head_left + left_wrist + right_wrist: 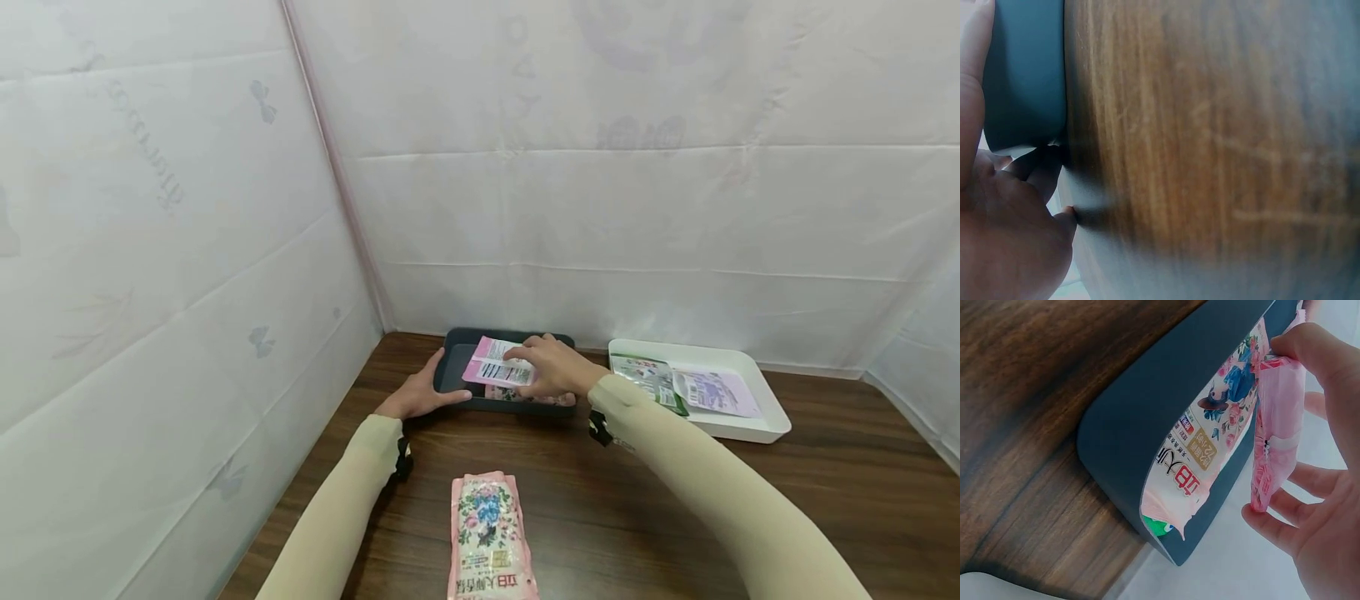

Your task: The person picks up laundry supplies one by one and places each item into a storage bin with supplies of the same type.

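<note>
My right hand [553,367] pinches a pink flat packet [497,363] above the dark tray [453,333]; its fingers and thumb are on the packet's edges. Beneath it, in the tray's near part, lies a pink floral packet [1200,444], partly covered in the head view. At the tray's left near corner rests my left hand [417,395], thumb along the near wall and fingers spread along the left end. In the left wrist view, that hand lies against the tray's outer wall [1025,69].
A white tray [772,417] at the right holds a green-and-silver packet [651,380] and a light purple packet [716,393]. Another pink floral packet [491,533] lies on the wooden table [600,517] near the front. White fabric [637,208] hangs behind.
</note>
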Demonstrator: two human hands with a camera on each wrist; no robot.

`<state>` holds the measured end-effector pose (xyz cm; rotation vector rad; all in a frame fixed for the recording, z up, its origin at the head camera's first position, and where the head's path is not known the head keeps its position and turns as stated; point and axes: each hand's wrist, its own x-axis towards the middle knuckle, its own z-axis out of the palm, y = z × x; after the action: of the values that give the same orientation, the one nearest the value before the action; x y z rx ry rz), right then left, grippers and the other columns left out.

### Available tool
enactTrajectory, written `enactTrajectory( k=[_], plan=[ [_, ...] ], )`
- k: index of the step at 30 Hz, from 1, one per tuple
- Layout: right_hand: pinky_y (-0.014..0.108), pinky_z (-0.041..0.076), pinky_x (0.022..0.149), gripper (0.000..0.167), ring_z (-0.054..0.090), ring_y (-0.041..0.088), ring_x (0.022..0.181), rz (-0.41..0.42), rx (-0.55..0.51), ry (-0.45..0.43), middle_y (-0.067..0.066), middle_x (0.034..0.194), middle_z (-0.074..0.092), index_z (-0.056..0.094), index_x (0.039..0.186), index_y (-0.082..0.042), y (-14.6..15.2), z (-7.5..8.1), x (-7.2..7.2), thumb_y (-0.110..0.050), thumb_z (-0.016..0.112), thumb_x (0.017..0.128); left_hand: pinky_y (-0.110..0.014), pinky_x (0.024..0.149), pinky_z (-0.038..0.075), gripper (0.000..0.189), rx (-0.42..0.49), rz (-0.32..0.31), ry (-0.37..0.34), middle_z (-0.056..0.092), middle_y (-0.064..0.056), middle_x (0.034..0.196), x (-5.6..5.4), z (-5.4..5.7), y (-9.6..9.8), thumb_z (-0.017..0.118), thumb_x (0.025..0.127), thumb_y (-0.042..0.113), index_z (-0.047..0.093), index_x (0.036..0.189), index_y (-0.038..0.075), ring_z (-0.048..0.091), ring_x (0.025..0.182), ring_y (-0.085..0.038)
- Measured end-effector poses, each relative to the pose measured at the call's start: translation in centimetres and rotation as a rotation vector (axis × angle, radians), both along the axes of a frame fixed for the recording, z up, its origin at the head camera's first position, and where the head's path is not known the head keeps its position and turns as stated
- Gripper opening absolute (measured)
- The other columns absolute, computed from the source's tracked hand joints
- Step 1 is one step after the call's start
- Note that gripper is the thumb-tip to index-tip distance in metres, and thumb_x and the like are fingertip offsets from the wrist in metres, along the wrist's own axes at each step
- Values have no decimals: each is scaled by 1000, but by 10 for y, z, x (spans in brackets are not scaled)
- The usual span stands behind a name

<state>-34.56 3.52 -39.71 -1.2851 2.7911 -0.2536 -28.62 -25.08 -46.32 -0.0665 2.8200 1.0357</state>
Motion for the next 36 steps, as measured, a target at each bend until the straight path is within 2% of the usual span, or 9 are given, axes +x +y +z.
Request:
enactTrajectory(
  k=[11, 16, 24, 36],
  plan=[
    [54, 43, 110, 63, 50, 33, 129, -12, 34, 33, 13, 142, 57, 59, 145, -27, -15, -7, -15, -43, 79, 88, -63, 118, 27, 119, 3, -6, 8, 15, -19, 170, 0, 0, 1, 77, 84, 63, 3, 167, 19, 26, 151, -45],
    [52, 43, 110, 61, 49, 30, 130, -41, 31, 8, 12, 141, 58, 60, 144, -27, -19, -10, -21, -44, 78, 88, -63, 118, 27, 118, 9, -9, 7, 14, -19, 170, -1, 0, 1, 76, 85, 62, 3, 167, 19, 25, 151, -45],
    [53, 46, 105, 57, 50, 32, 126, -47, 16, -8, 13, 139, 59, 61, 141, -24, -25, -10, -24, -44, 76, 89, -64, 118, 26, 117, 7, -8, 11, 14, -19, 170, -3, 0, -1, 77, 86, 59, 3, 167, 19, 26, 151, -45],
    [54, 43, 108, 56, 51, 32, 125, -84, 90, -45, 11, 140, 58, 60, 143, -28, -35, -14, -25, -49, 73, 93, -64, 118, 26, 117, -9, 4, -1, 14, -19, 170, -1, 1, -1, 76, 86, 61, 3, 167, 19, 26, 151, -46]
  ],
)
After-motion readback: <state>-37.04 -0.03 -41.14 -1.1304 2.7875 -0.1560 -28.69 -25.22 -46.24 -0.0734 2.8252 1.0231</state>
